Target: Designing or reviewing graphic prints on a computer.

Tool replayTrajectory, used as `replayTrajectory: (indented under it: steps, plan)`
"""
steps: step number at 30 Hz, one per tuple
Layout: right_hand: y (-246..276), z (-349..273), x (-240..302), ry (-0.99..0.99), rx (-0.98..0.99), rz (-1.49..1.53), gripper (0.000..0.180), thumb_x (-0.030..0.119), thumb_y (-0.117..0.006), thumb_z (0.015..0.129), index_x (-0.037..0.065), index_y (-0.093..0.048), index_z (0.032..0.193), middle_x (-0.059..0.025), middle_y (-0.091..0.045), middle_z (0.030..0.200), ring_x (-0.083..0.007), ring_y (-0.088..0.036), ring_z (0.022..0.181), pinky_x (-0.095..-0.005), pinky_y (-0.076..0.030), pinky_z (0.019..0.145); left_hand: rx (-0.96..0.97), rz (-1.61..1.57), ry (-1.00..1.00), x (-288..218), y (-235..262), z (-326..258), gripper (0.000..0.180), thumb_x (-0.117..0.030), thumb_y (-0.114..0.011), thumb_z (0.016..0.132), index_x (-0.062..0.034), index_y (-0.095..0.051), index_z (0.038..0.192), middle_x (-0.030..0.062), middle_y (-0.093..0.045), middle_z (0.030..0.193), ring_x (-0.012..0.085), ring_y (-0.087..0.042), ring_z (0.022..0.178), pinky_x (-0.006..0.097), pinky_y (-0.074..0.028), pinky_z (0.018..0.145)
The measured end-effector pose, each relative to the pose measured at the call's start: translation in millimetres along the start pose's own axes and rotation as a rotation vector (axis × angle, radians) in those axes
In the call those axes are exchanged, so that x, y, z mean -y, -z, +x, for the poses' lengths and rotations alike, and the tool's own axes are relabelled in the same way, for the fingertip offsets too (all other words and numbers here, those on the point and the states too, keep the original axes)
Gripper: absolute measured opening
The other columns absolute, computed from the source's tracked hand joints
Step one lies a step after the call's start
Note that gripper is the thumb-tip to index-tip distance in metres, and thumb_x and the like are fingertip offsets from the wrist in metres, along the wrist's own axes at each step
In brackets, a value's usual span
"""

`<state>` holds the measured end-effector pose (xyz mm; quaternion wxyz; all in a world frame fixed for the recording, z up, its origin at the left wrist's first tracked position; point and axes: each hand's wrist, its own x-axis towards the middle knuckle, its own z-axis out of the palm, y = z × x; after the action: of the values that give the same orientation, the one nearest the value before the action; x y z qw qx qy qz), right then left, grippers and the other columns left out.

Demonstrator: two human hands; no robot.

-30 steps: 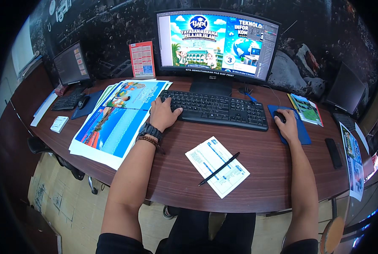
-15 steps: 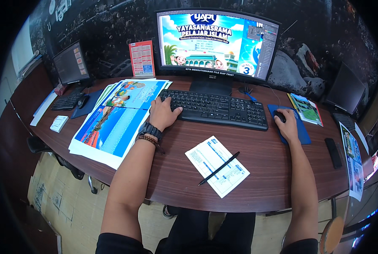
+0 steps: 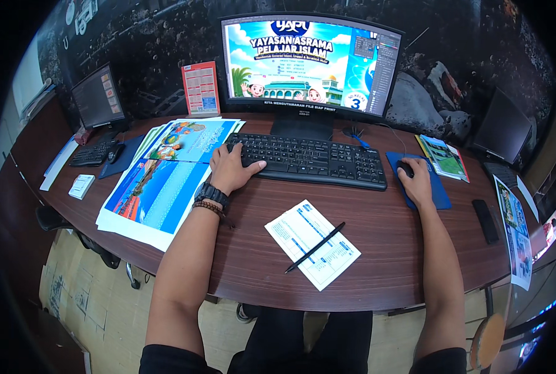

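Note:
My left hand (image 3: 231,168) rests on the left end of a black keyboard (image 3: 309,161), fingers spread over the keys; a dark watch and bead bracelets sit on that wrist. My right hand (image 3: 415,177) covers a black mouse (image 3: 404,167) on a blue mouse pad (image 3: 437,190). Behind the keyboard stands a curved monitor (image 3: 309,62) showing a colourful poster design with cartoon children and a building.
A white printed form (image 3: 303,237) with a black pen (image 3: 315,247) across it lies near the brown desk's front edge (image 3: 377,249). Large colour prints (image 3: 159,184) are stacked at left. A small monitor (image 3: 97,96), second keyboard (image 3: 93,153), phone (image 3: 485,220) and booklets (image 3: 445,157) sit at the sides.
The picture on the curved monitor has shifted and grown larger. Both hands stay where they were on the keyboard and mouse.

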<state>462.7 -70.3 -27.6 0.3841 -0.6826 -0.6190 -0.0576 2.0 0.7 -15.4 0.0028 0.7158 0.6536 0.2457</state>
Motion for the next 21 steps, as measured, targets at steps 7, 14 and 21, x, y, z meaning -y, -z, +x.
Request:
replayTrajectory:
  steps: [7,14,21]
  plan:
    - [0.7,0.6,-0.6,0.002,-0.002,0.005,0.036,0.024,-0.067,0.085,0.007,-0.067,0.118,-0.018,-0.057,0.121,-0.0359,-0.057,0.114,-0.0418,-0.046,0.098,0.08,0.005,0.046,-1.4,-0.3,2.0,0.092,-0.066,-0.069,0.079,-0.0044,-0.048,0.143,0.0286,-0.038,0.145,0.043,-0.03,0.138,0.054,-0.025,0.113]
    - [1.0,0.4,-0.2,-0.001,-0.005,0.007,0.037,0.024,-0.067,0.085,0.007,-0.067,0.118,-0.0184,-0.058,0.119,-0.0366,-0.058,0.112,-0.0423,-0.046,0.097,0.096,0.007,0.047,-2.1,0.9,1.8,0.092,-0.067,-0.068,0.079,-0.0039,-0.047,0.144,0.0288,-0.037,0.146,0.0432,-0.029,0.139,0.054,-0.024,0.114]
    - [1.0,0.0,0.2,0.011,-0.02,0.001,0.037,0.024,-0.067,0.084,0.007,-0.067,0.117,-0.0192,-0.058,0.117,-0.0372,-0.058,0.11,-0.0427,-0.046,0.096,0.097,0.01,0.052,-2.9,0.2,1.6,0.092,-0.067,-0.067,0.08,-0.0036,-0.047,0.144,0.0283,-0.037,0.146,0.0428,-0.029,0.139,0.054,-0.023,0.114]
